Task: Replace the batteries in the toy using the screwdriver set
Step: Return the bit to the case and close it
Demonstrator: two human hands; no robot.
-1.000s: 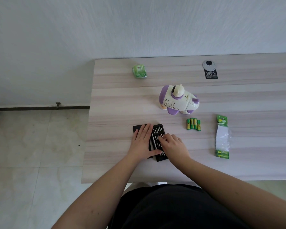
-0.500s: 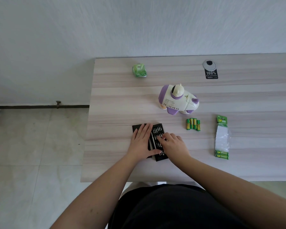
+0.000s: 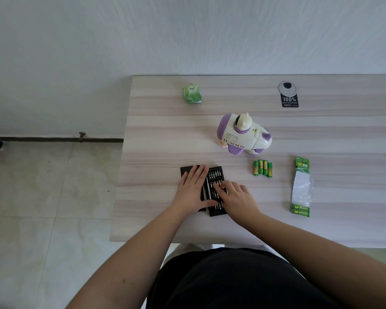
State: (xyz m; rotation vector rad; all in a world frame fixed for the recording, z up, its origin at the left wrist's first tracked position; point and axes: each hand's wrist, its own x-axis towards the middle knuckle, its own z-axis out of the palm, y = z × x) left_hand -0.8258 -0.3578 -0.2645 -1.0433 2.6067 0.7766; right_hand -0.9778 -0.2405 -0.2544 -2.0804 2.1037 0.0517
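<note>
From the head view, the open black screwdriver set [image 3: 214, 175] lies on the desk [image 3: 156, 134], bits in rows. The left hand [image 3: 191, 190] rests flat on it; the right hand [image 3: 236, 198] fingers curl onto the bits. The white-purple toy [image 3: 243, 136] stands upright beyond, four loose batteries [image 3: 263, 167] beside.

Left hand [image 3: 192, 190] lay flat, fingers straight, on the open black screwdriver set [image 3: 216, 175] near the table [image 3: 156, 134] front edge. Right hand [image 3: 237, 200] rested on the bit rows, fingers bent. Toy [image 3: 243, 136] stood behind; four loose batteries [image 3: 263, 167] beside it, battery pack [image 3: 301, 187] further right. Green packet [image 3: 192, 93] at back.
</note>
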